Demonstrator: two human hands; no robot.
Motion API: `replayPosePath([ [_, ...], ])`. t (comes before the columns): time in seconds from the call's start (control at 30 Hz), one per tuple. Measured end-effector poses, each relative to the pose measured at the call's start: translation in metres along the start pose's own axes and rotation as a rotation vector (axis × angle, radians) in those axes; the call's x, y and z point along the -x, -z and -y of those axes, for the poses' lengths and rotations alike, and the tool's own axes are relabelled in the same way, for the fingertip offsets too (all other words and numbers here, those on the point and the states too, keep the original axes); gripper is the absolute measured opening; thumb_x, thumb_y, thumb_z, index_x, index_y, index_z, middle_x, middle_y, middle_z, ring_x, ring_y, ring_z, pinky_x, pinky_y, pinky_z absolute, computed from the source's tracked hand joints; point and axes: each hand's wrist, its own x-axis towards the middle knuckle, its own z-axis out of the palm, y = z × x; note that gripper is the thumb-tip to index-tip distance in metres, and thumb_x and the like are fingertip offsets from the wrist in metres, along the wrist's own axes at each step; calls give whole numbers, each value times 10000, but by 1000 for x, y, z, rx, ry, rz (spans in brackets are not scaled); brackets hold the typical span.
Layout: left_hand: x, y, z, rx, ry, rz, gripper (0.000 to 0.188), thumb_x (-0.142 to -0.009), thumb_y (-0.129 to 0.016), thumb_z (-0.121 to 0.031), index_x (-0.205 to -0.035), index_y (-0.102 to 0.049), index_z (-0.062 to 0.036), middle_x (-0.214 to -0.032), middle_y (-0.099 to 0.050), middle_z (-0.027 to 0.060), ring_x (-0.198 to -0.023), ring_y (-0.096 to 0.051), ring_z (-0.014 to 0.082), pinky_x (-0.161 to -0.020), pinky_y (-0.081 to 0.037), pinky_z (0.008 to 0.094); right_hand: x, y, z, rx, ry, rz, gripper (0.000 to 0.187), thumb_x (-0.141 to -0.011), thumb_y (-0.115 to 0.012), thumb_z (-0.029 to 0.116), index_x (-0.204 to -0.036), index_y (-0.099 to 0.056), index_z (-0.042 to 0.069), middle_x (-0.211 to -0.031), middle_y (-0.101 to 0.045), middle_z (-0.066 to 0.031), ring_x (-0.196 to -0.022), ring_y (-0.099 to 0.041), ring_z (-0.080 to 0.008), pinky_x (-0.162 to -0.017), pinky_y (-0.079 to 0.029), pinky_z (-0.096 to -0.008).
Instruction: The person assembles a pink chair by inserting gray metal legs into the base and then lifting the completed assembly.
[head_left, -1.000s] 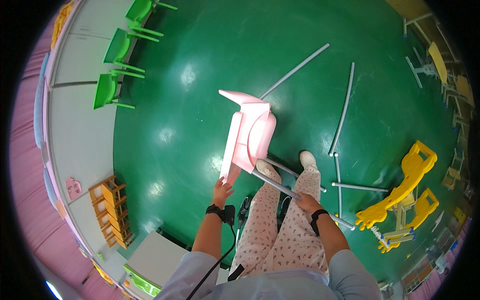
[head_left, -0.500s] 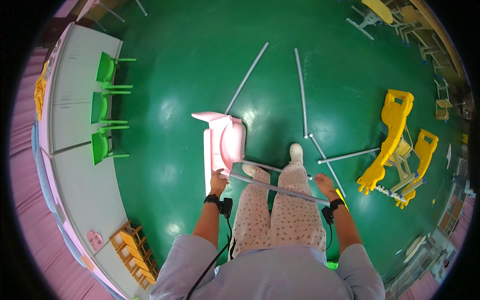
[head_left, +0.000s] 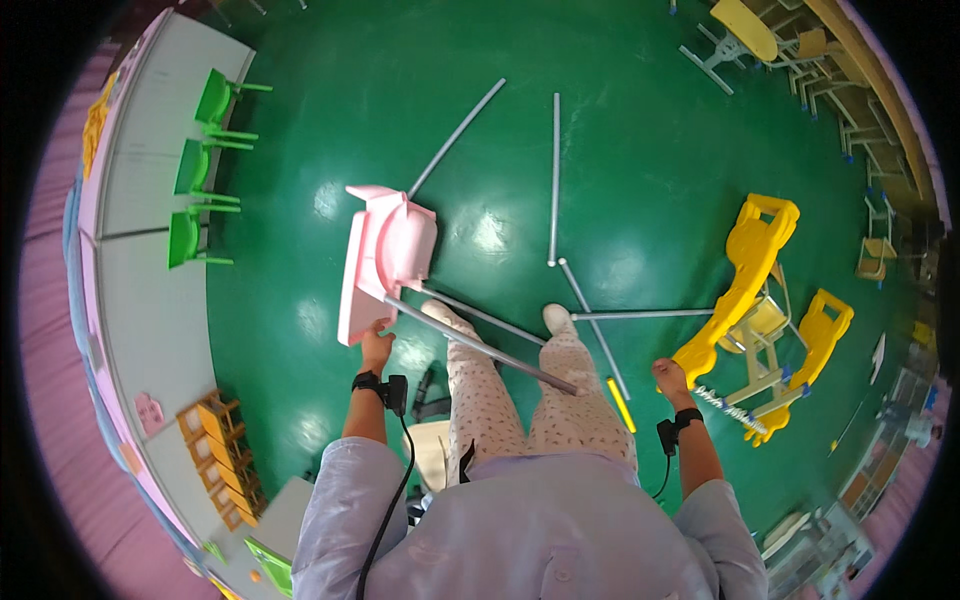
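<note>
A pink moulded plastic part (head_left: 405,245), shaped like a small seat with a flat side panel, stands tilted at the left of my feet. My left hand (head_left: 377,345) is closed on the panel's lower edge. From the pink part a grey pole (head_left: 480,345) slants across in front of my shins, its far end over my right leg. A second grey pole (head_left: 490,317) runs behind it toward my feet. My right hand (head_left: 670,377) is curled closed to the right of my legs, apart from the poles, with nothing visible in it.
Several more grey poles, including one upright in view (head_left: 555,180), lie on the green floor. A yellow stick (head_left: 620,405) lies by my right leg. Yellow plastic panels (head_left: 755,245) stand at right with a small chair (head_left: 757,322). Green chairs (head_left: 185,238) line the white cabinet (head_left: 150,290) at left.
My right hand has come away from the grey pole's end and moved right. My left hand stays on the pink part, which appears farther left as the view shifted.
</note>
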Motion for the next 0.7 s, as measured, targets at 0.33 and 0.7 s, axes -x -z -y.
replayPosePath([
  [0.33,125,-98,-26,321,92,-10,413,-691,-572,-16,-1100,-557,-69,-1059,-552,141,-913,-550,235,-762,-430,306,-5,109,-83,375,-29,135,317,-789,-461,319,-867,-605,48,-887,-611,-182,-860,-567,-357,-736,-453,-438],
  [0.7,213,-104,17,348,99,-21,325,-741,-476,-44,-1052,-570,-44,-745,-557,32,-644,-504,105,-557,-387,224,-35,103,-87,-62,203,64,215,-785,-530,238,-872,-595,51,-831,-631,-125,-814,-604,-257,-722,-464,-334],
])
